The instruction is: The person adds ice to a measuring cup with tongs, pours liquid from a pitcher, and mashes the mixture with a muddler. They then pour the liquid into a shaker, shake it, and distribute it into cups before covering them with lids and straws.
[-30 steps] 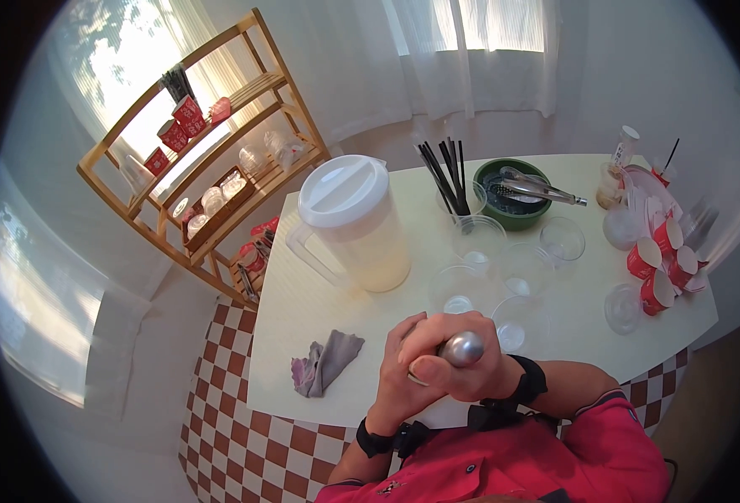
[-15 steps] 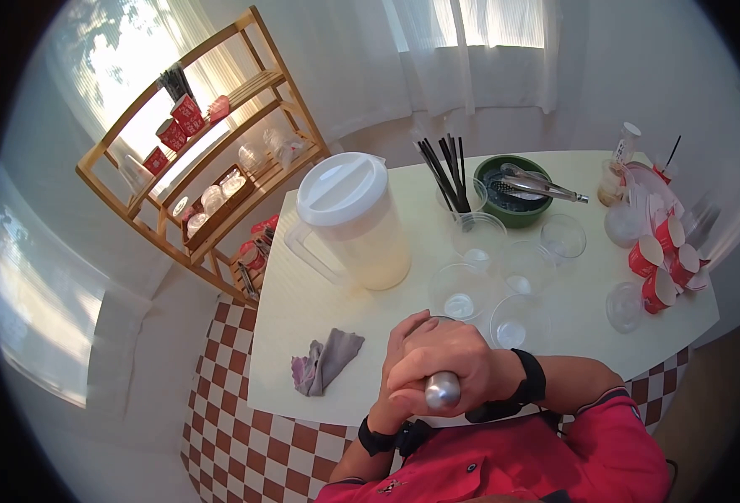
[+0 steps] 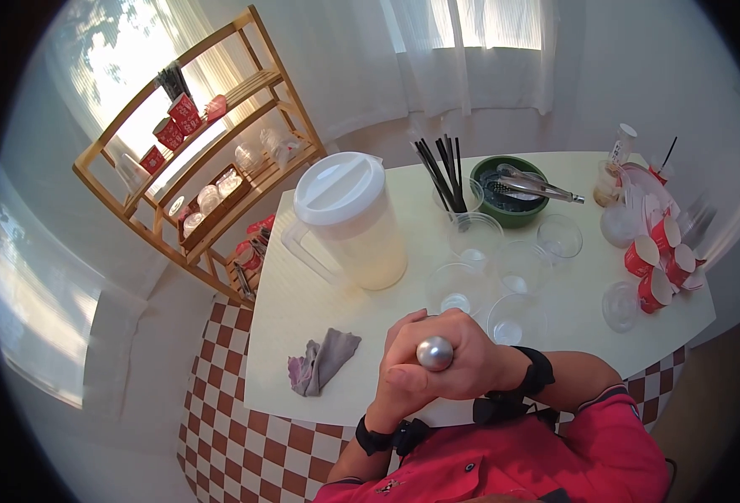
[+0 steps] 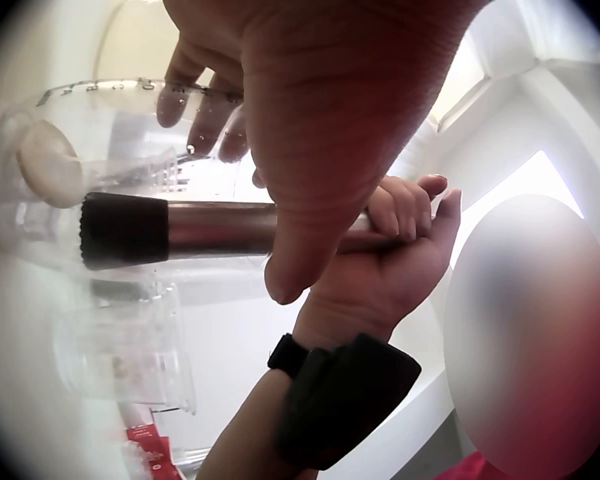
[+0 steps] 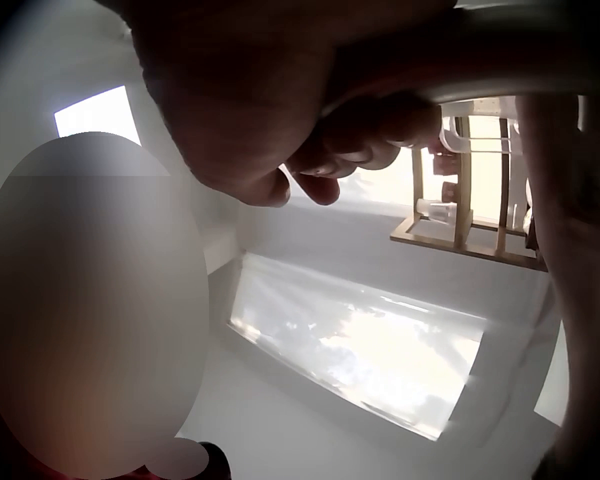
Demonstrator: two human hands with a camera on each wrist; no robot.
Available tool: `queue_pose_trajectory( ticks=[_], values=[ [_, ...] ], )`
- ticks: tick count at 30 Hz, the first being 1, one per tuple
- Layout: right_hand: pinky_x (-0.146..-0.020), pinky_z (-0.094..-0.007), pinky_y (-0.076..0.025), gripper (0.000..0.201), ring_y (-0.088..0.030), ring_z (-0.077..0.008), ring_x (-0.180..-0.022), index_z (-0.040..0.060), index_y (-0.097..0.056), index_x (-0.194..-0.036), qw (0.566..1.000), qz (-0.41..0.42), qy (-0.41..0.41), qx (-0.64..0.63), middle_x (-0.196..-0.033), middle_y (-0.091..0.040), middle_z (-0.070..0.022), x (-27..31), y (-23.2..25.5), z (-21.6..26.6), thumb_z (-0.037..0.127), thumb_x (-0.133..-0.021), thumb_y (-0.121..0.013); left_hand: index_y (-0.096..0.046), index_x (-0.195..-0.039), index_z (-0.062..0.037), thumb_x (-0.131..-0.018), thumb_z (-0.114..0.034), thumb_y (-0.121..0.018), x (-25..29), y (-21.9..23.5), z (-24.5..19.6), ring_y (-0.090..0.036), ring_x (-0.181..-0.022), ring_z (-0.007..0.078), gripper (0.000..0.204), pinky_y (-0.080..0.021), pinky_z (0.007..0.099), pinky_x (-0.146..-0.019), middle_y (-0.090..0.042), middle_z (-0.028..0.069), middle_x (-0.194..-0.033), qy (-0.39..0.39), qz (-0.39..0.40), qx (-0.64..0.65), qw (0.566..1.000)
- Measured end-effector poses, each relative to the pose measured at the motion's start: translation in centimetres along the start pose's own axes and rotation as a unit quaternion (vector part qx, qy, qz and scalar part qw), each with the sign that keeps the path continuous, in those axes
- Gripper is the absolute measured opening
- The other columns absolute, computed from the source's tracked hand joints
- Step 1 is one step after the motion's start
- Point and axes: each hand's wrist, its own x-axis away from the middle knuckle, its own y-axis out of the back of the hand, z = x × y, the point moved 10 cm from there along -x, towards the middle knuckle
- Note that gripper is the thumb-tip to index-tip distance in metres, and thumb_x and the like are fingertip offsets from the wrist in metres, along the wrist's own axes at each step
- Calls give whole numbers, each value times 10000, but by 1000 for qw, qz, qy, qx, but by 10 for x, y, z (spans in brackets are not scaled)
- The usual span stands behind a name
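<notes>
In the head view my right hand (image 3: 483,356) grips a muddler, its round silver end (image 3: 434,354) showing above the fist. My left hand (image 3: 399,352) is underneath and to the left, partly overlapped. The left wrist view shows the metal muddler's shaft (image 4: 220,228) running behind the left thumb to a black toothed head (image 4: 125,230) inside a clear cup (image 4: 15,215). Left fingers (image 4: 208,120) wrap the cup's far side, seen through wet plastic. A pale oval piece (image 4: 50,165) shows at the cup's far end. The hands hide the cup from above.
A lidded pitcher (image 3: 349,243) of pale liquid and a grey cloth (image 3: 324,360) are left of the hands. Several clear cups (image 3: 516,323) stand just beyond them. Behind are black straws (image 3: 441,176) and tongs (image 3: 542,184) on a green bowl (image 3: 508,215); red paper cups (image 3: 655,289) stand right.
The muddler's silver end swung toward my body and left, then came back up away from my body. The right hand shifted with it, while the left hand stayed nearly in place.
</notes>
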Motion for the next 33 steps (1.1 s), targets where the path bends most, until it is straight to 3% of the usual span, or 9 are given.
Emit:
queue_pose_trajectory(
  ticks=[5, 8, 12, 13, 15, 18, 21, 25, 33],
  values=[
    [-570, -283, -493, 166, -610, -121, -600, 39, -699, -855, 990, -102, -14, -96, -719, -683, -42, 10, 17, -13, 174, -925, -767, -642, -1266, -75, -736, -188, -889, 5, 0, 5, -556, -1273, 327, 596, -507, 410, -1006, -536, 175, -1386, 1, -3, -7, 1000],
    [-583, -270, -488, 163, -595, -83, -633, 32, -697, -877, 992, -76, 98, 35, -710, -672, -18, 9, 12, 11, 171, -938, -758, -653, -1230, -60, -712, -179, -903, 6, -1, 10, -573, -1244, 315, 587, -517, 402, -969, -565, 169, -1343, 25, -3, 20, 999],
    [-636, -258, -476, 188, -562, -48, -718, 28, -684, -892, 985, -105, -8, -134, -767, -649, 16, 10, 21, -11, 194, -957, -745, -608, -1265, -19, -663, -167, -933, 0, -4, 7, -605, -1162, 305, 700, -507, 387, -911, -608, 148, -1262, 102, 11, 150, 983],
    [-636, -257, -470, 193, -546, -45, -714, 29, -680, -885, 980, -123, -21, -157, -770, -637, 24, 9, 26, -13, 196, -961, -739, -592, -1291, -7, -665, -183, -935, 9, 2, 7, -609, -1158, 298, 735, -493, 395, -948, -601, 146, -1280, 45, 0, 15, 999],
    [-635, -256, -458, 203, -515, -38, -707, 32, -673, -872, 966, -159, -42, -200, -776, -613, 40, 12, 38, -16, 201, -970, -728, -567, -1336, -8, -646, -193, -942, 15, 4, 14, -602, -1177, 291, 807, -475, 410, -986, -598, 139, -1296, 89, 10, -20, 996],
    [-608, -248, -425, 221, -463, -28, -679, 43, -646, -836, 966, -199, 15, -162, -732, -557, 63, 16, 43, -11, 198, -981, -707, -575, -1304, 18, -674, -295, -926, 19, 7, 22, -642, -1120, 230, 786, -504, 376, -951, -653, 118, -1221, 99, -13, 5, 995],
    [-595, -242, -395, 243, -436, -16, -678, 57, -619, -805, 982, -140, -28, -121, -707, -536, 73, 15, 49, -15, 198, -987, -693, -571, -1314, 17, -680, -317, -923, 13, 8, 12, -637, -1123, 236, 798, -491, 367, -965, -650, 124, -1224, 90, -35, 13, 995],
    [-499, -266, -391, 305, -462, -48, -524, 50, -613, -798, 951, -199, -45, -232, -630, -522, 41, 17, 86, 0, 263, -1009, -668, -538, -1399, 15, -691, -362, -915, 10, 4, 8, -548, -1312, 294, 886, -466, 455, -1062, -538, 173, -1429, 43, -22, 8, 999],
    [-438, -278, -380, 425, -414, -107, -453, 39, -607, -915, 921, -189, 105, -325, -578, -439, 23, 54, 143, 59, 409, -1078, -476, -549, -1392, -30, -611, -266, -925, 8, 2, 5, -518, -1316, 357, 899, -460, 470, -1066, -506, 198, -1446, 52, -9, -11, 999]
  ],
)
